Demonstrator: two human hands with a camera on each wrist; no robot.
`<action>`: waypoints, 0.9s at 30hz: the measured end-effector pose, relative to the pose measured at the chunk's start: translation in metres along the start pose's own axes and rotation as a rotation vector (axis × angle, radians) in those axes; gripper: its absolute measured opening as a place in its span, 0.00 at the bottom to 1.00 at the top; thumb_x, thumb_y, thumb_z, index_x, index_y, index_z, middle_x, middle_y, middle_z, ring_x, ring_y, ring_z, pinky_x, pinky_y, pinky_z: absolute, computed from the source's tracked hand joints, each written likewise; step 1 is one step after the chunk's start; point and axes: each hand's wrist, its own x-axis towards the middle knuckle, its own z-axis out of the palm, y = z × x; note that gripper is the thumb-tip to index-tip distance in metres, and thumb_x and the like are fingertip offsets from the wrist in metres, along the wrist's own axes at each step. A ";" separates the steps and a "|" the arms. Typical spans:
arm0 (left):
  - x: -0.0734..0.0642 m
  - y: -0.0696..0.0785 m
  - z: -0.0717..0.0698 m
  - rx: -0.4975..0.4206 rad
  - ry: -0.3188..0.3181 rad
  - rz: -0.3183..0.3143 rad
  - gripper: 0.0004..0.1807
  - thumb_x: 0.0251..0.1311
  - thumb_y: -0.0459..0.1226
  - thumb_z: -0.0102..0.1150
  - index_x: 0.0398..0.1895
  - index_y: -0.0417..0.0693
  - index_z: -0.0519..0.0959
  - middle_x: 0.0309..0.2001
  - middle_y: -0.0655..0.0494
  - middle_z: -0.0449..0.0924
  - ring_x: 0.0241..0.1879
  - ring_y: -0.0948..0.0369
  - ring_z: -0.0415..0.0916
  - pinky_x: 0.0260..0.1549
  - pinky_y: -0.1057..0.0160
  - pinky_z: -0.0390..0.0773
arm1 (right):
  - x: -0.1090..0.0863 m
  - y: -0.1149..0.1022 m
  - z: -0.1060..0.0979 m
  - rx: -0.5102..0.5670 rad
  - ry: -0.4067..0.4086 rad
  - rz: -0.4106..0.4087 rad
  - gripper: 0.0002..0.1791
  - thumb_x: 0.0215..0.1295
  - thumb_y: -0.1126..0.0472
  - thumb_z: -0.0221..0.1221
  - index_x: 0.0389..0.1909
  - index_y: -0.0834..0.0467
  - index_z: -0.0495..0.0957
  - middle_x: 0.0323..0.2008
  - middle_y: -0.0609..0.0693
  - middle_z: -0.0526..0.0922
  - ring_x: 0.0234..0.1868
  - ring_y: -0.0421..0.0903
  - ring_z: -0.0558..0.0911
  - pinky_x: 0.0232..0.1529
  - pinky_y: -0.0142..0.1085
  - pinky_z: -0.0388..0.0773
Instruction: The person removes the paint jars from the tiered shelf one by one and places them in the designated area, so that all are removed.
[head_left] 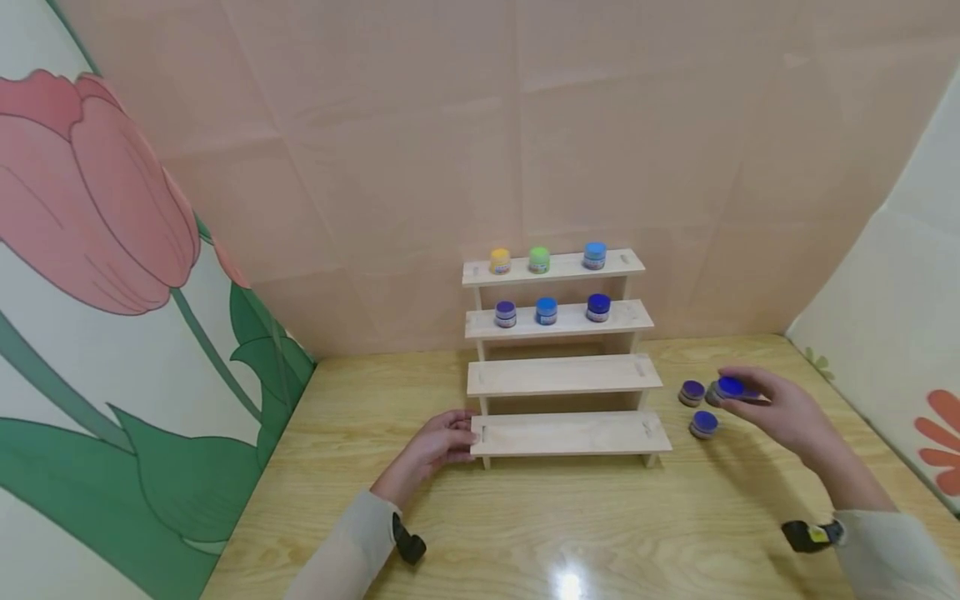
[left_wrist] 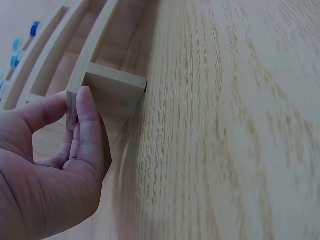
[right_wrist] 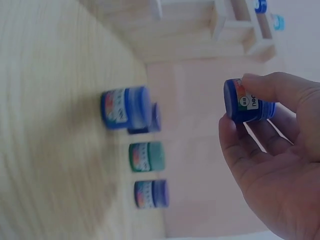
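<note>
A pale wooden four-step rack (head_left: 570,435) stands on the table. My left hand (head_left: 438,437) pinches the left end of its lowest board, thumb on one face and fingers on the other in the left wrist view. Off to the rack's right, my right hand (head_left: 776,410) holds a small dark blue paint jar (right_wrist: 247,100) between thumb and fingers, raised above the table. Below and beside it stand a purple-lidded jar (head_left: 692,392), a blue-lidded jar (head_left: 703,424) and a green jar (right_wrist: 145,156). The held jar partly hides what is behind it in the head view.
On the top step are yellow (head_left: 500,261), green (head_left: 539,260) and light blue (head_left: 595,256) jars. The second step bears purple (head_left: 506,314), blue (head_left: 546,311) and dark blue (head_left: 598,307) ones. A pinkish cloth (head_left: 390,167) hangs behind the wooden table (head_left: 360,400).
</note>
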 end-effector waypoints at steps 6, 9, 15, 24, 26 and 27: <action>0.000 0.001 0.000 -0.004 0.004 -0.001 0.29 0.62 0.26 0.62 0.67 0.35 0.70 0.44 0.52 0.75 0.34 0.59 0.79 0.30 0.66 0.85 | -0.004 0.014 -0.002 0.019 -0.015 0.023 0.30 0.70 0.54 0.64 0.67 0.65 0.71 0.53 0.44 0.78 0.44 0.16 0.71 0.38 0.19 0.78; -0.001 0.001 0.000 -0.006 0.004 -0.004 0.29 0.62 0.26 0.62 0.67 0.35 0.70 0.43 0.51 0.75 0.34 0.60 0.79 0.30 0.66 0.85 | -0.006 0.020 -0.003 0.014 -0.034 0.052 0.31 0.70 0.52 0.64 0.67 0.65 0.70 0.52 0.43 0.77 0.44 0.16 0.70 0.37 0.22 0.78; -0.001 0.001 0.001 -0.006 0.013 -0.009 0.28 0.62 0.25 0.61 0.66 0.35 0.70 0.43 0.52 0.74 0.34 0.60 0.78 0.30 0.66 0.85 | -0.007 0.030 -0.002 0.004 -0.053 0.075 0.32 0.70 0.51 0.64 0.67 0.65 0.70 0.52 0.40 0.77 0.45 0.16 0.68 0.37 0.22 0.77; -0.001 0.000 0.001 -0.011 0.005 -0.003 0.29 0.62 0.25 0.62 0.68 0.35 0.69 0.43 0.52 0.74 0.34 0.60 0.78 0.30 0.66 0.85 | -0.007 0.044 0.002 -0.017 -0.079 0.097 0.31 0.70 0.52 0.64 0.65 0.66 0.71 0.62 0.70 0.74 0.50 0.31 0.74 0.39 0.18 0.71; -0.001 0.000 0.000 -0.010 0.004 -0.004 0.29 0.62 0.26 0.62 0.67 0.35 0.69 0.43 0.52 0.73 0.34 0.60 0.78 0.30 0.66 0.85 | -0.007 0.047 0.003 -0.019 -0.091 0.103 0.31 0.70 0.52 0.64 0.65 0.68 0.70 0.64 0.72 0.71 0.55 0.47 0.77 0.38 0.17 0.69; -0.001 0.000 0.000 -0.008 0.005 -0.004 0.29 0.62 0.26 0.62 0.67 0.35 0.69 0.43 0.52 0.73 0.34 0.60 0.78 0.30 0.66 0.85 | -0.007 0.049 0.003 -0.021 -0.097 0.102 0.32 0.70 0.52 0.64 0.65 0.68 0.70 0.64 0.74 0.70 0.57 0.55 0.76 0.38 0.17 0.68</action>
